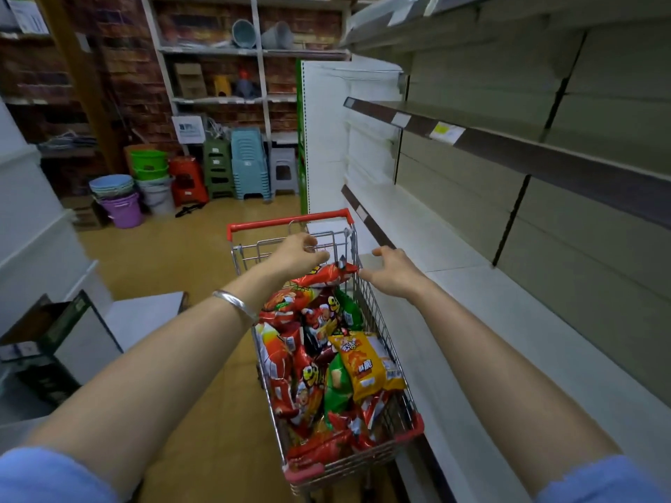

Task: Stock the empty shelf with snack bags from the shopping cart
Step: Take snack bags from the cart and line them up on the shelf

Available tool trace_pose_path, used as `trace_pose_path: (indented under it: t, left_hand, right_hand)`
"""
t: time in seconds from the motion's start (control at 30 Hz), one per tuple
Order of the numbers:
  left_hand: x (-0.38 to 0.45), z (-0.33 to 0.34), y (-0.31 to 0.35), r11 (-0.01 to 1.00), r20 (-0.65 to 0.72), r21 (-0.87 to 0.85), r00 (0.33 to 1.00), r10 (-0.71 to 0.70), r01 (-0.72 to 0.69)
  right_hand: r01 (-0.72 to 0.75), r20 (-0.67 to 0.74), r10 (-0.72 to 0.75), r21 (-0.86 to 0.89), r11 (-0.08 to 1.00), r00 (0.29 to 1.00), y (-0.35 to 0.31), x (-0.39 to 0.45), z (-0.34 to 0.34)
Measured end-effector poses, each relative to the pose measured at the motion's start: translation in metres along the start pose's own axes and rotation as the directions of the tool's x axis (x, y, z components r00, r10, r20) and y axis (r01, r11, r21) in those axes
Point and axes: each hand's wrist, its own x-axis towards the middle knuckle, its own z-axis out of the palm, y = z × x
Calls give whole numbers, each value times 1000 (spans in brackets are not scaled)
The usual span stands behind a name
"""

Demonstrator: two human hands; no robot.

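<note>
A wire shopping cart (290, 221) with red trim stands in the aisle, filled with several red, green and yellow snack bags; a yellow bag (363, 361) lies on top near the middle. My left hand (296, 253), with a silver bangle on its wrist, reaches over the cart's far end, its fingers curled onto a red snack bag (326, 277) at the top of the pile. My right hand (394, 272) hovers just right of that bag with its fingers loosely spread, over the cart's right rim. The bare lower shelf (464, 295) runs along the right.
A higher bare shelf (544, 154) with price tags hangs over the lower one. Stacked plastic stools (250, 161) and buckets (125, 208) stand at the aisle's far end. An open carton (54, 343) sits on the floor to the left.
</note>
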Motion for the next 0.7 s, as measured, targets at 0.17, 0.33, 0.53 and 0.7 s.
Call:
trace_pose_path:
  t: [0.17, 0.33, 0.53, 0.7]
  left_hand:
    - [43, 7, -43, 992, 39, -4, 991, -128, 128]
    - [94, 16, -101, 964, 128, 45, 955, -267, 264]
    - [179, 22, -167, 945, 237, 150, 917, -321, 292]
    - [252, 35, -239, 942, 352, 220, 880, -319, 254]
  right_hand:
    - [-67, 28, 67, -14, 998, 997, 32, 31, 11]
    - [-147, 61, 147, -17, 989, 987, 48, 76, 34]
    - [-190, 97, 200, -99, 977, 975, 35, 160, 85]
    - [-191, 132, 222, -209, 959, 966, 16, 235, 136]
